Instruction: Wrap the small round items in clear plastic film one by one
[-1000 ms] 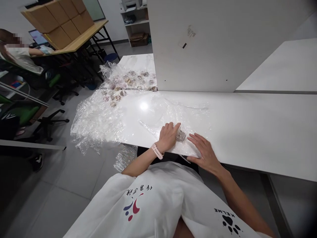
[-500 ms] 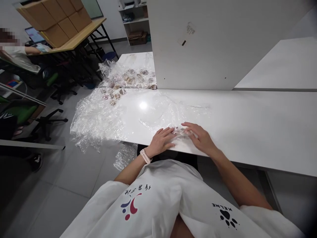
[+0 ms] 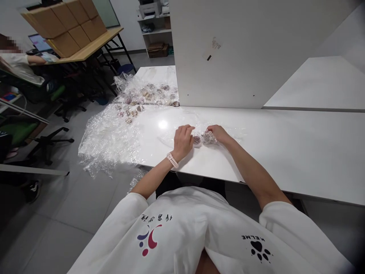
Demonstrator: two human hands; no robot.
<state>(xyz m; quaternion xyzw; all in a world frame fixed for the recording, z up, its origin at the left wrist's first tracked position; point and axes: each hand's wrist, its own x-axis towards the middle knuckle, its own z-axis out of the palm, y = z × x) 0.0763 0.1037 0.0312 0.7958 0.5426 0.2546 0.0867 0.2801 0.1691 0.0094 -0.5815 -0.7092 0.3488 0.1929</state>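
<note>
Clear plastic film (image 3: 185,115) lies spread on the white table in front of me. A small round brownish item (image 3: 197,140), wrapped in clear film, sits between my two hands. My left hand (image 3: 183,140) is right beside it, its fingers bent and the index finger pointing right. What those fingers hold, if anything, is hidden. On the other side my right hand (image 3: 219,134) is closed on a bunched part of the film (image 3: 209,137), fingertips pinched together.
Several small wrapped items (image 3: 148,93) lie to the left on the white table (image 3: 285,152), beside a heap of crumpled film (image 3: 110,137) that hangs over the edge. A white upright panel (image 3: 228,49) stands behind. Cardboard boxes (image 3: 65,26) and a seated person are farther left.
Both hands have moved away from me across the table and risen. My right hand has closed on the film, which is now bunched, and the brownish item shows between the hands.
</note>
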